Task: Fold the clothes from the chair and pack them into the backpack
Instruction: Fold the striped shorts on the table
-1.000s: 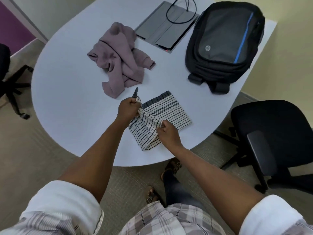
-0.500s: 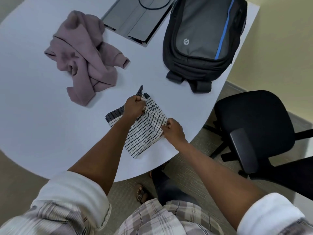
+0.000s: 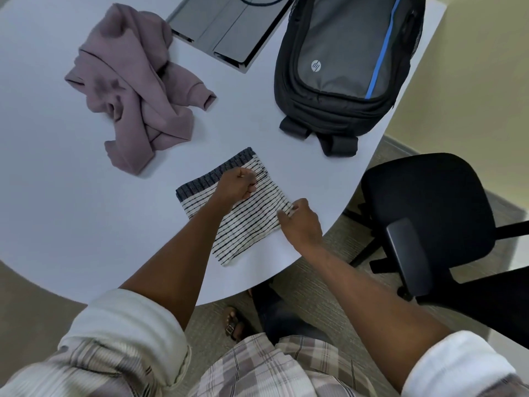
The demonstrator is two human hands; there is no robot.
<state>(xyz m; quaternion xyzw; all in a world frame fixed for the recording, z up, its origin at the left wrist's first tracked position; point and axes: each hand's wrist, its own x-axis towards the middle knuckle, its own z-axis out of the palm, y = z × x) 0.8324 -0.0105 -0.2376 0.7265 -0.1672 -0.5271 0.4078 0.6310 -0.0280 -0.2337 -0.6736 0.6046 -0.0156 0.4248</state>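
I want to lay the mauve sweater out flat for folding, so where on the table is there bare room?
The widest bare stretch is the table left of the striped garment and below the mauve sweater. A narrower gap lies between sweater and backpack. The far side is crowded by the grey folio and backpack.

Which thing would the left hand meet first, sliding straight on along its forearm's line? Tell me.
Probably the backpack: the left hand, on the striped garment, points up-right across bare table towards its straps.

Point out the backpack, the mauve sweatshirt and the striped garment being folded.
backpack [image 3: 337, 50]: head view, grey front panel.
mauve sweatshirt [image 3: 134, 81]: head view, crumpled body.
striped garment [image 3: 249, 224]: head view, striped middle between hands.
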